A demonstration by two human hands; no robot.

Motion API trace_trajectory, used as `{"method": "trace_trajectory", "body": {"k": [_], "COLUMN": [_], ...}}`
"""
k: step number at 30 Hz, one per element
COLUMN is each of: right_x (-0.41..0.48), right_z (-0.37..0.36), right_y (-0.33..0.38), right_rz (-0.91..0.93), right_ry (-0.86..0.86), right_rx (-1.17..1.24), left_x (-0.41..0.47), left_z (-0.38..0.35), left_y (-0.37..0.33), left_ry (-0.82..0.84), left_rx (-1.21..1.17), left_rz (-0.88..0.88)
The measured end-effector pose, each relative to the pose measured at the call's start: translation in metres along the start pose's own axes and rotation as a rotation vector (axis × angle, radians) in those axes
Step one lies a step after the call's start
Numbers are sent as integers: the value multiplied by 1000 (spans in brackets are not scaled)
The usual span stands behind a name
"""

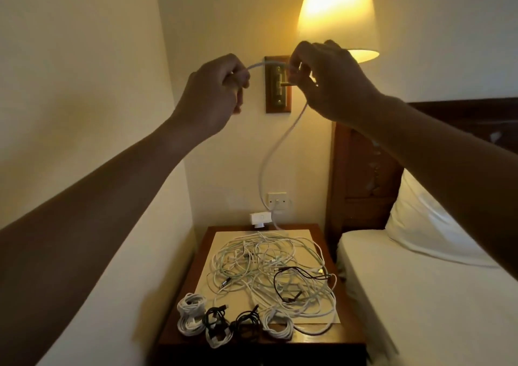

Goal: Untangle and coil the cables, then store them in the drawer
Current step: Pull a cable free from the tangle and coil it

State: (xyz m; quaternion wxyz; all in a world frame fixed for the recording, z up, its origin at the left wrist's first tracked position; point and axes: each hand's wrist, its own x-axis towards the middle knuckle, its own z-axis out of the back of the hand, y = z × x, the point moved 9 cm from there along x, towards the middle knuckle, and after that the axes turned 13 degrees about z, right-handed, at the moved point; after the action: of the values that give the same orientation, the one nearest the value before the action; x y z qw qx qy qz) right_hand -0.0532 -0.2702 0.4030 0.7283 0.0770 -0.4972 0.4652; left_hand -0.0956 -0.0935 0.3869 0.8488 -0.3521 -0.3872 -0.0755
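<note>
Both my hands are raised high above the nightstand. My left hand pinches a white cable, and my right hand grips the same cable near its plug end. From my right hand the cable hangs down in a long curve to the tangled pile of white and black cables on the nightstand top. Along the front edge lie several coiled bundles: a white one, two black ones and another white one. No drawer is visible.
A lit lamp glows behind my right hand, beside a wooden switch plate. A wall socket and a white adapter sit above the nightstand. A bed with a pillow and a carved headboard stands at right.
</note>
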Motion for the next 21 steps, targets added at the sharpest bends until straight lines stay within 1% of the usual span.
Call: {"method": "trace_trajectory", "body": {"k": [1, 4, 7, 11, 14, 17, 18, 19, 20, 21], "right_x": [-9, -40, -89, -161, -217, -261, -274, -288, -304, -321], "right_z": [-2, -10, -20, -29, -43, -45, -46, -52, -59, -64], "right_y": [-4, -18, -36, -52, -56, -50, -43, -35, -24, -10], "right_rz": [-4, -64, -196, -379, -494, -631, -669, -695, -704, -683], "right_ry": [16, 107, 243, 370, 486, 536, 590, 703, 889, 1128], "right_rx": [-23, 18, 111, 189, 260, 370, 424, 477, 509, 502], "left_x": [-7, -22, -26, -29, -25, -32, -38, -43, -49, -53], "left_z": [1, 4, 17, 25, 39, 43, 39, 35, 31, 28], "left_y": [-4, -10, 3, 39, 84, 125, 132, 136, 138, 136], "left_ry": [7, -21, -61, -50, -97, -109, -96, -91, -97, -95], "left_rx": [2, 172, 287, 447, 438, 338, 277, 203, 132, 79], "left_rz": [-26, -87, -74, -73, 68, 239, 283, 320, 351, 372]}}
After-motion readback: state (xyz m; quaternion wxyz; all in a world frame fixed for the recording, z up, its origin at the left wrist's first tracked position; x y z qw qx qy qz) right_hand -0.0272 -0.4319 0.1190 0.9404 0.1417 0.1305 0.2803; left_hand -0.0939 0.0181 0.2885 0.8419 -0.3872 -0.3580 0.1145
